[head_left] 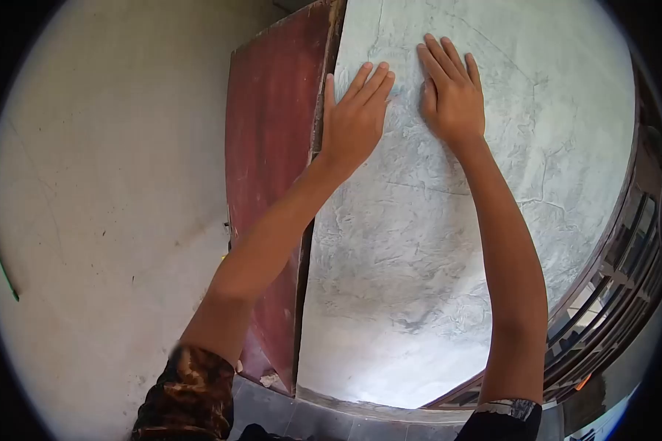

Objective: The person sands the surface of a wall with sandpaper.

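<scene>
Both of my arms reach up in front of me against a pale green, cracked and rough plaster wall. My left hand lies flat on it near its left edge, fingers stretched and thumb apart, next to a dark red wooden door panel. To its right and slightly higher, my right hand rests on the same surface with its fingers extended upward. Its thumb is tucked close to the palm side. Neither hand holds anything that I can see; the palms face away and are hidden.
A plain beige wall fills the left side, with a thin green strip at its edge. Dark window bars run along the right. Grey floor tiles show at the bottom, with a small pale lump by the red panel's foot.
</scene>
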Motion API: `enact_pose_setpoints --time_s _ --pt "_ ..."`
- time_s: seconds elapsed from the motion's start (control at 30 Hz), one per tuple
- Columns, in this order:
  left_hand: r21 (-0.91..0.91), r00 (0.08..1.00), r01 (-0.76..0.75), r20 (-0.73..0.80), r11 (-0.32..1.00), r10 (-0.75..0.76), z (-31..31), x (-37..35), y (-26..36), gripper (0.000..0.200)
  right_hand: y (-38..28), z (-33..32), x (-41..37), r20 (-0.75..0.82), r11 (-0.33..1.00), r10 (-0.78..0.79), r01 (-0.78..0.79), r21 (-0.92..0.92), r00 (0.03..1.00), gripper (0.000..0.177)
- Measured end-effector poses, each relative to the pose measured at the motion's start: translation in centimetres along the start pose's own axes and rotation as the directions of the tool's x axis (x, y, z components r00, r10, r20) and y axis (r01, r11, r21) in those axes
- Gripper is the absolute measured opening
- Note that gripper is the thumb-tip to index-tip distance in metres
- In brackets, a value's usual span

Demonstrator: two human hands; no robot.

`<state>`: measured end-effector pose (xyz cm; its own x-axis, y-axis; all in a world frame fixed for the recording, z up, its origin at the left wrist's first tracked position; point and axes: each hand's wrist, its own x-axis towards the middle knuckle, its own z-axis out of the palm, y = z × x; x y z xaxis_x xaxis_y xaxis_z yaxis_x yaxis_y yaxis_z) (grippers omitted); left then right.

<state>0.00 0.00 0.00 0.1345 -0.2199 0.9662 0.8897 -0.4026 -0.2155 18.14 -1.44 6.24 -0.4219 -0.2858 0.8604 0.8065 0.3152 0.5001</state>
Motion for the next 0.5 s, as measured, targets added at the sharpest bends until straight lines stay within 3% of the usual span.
enact_pose_setpoints --time_s 0.07,0.1,0.17,0.33,0.5 --pt "-0.01 0.99 -0.013 -0.138 1.0 0.011 0.5 3.6 0.0 0.034 0.2 -0.3 -0.2 -0.007 1.0 0.008 -0.008 0.005 1.0 0.05" --pt "-0.004 0.988 0.048 -0.148 0.999 -0.048 0.5 4.1 -0.3 0.034 0.0 -0.2 0.2 0.027 0.999 -0.039 0.039 0.026 0.999 0.05" --pt "-0.012 0.983 0.018 -0.183 1.0 -0.02 0.9 5.7 -0.8 0.033 -0.1 -0.3 0.3 0.033 0.999 -0.041 0.04 0.019 0.999 0.05" --pt "0.049 0.998 0.049 -0.033 0.998 -0.048 -1.4 -2.7 1.0 0.037 0.1 -0.2 0.1 0.033 0.999 -0.05 0.05 0.005 0.998 0.051" --pt "0.025 0.994 0.009 -0.113 1.0 -0.006 0.3 5.0 -1.4 0.037 0.0 -0.3 0.3 0.026 0.999 -0.034 0.034 -0.015 0.999 0.051"
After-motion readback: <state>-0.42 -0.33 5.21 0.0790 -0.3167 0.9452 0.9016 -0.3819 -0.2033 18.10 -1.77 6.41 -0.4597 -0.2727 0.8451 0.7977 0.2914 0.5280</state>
